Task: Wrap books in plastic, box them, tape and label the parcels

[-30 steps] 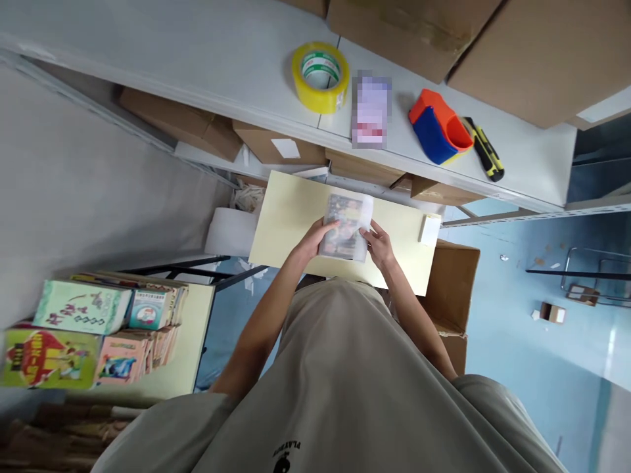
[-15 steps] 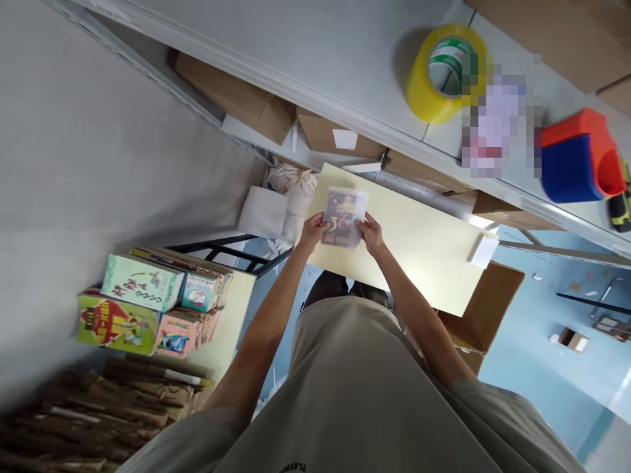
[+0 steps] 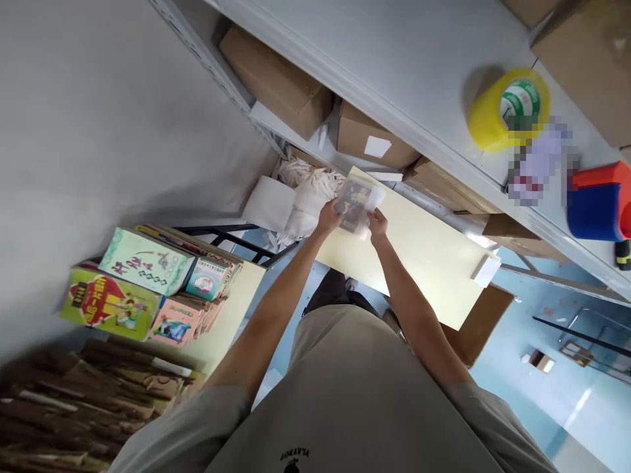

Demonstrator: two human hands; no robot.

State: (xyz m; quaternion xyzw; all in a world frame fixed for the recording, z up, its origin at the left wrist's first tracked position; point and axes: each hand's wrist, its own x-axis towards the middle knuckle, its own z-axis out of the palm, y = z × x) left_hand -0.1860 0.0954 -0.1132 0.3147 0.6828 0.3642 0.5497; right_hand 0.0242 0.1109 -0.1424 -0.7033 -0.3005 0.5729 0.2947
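A dark-covered book in a translucent plastic bag is held above a pale yellow tabletop. My left hand grips its left edge, thumb on top. My right hand pinches the opposite edge of the bag, its fingers curled. The cover is smeared by motion, so its print cannot be read. Near the table's right end lies a small white block-like stack.
Stacked books sit at the left, above piled brown cardboard. A shelf overhead holds yellow tape and a red-and-blue tape dispenser. Cardboard boxes line the shelf below. White foam rolls stand beyond the table's left end.
The view has turned, so the shelf and table appear shifted right. Both hands still hold the bagged book, which now looks more tilted and blurred.
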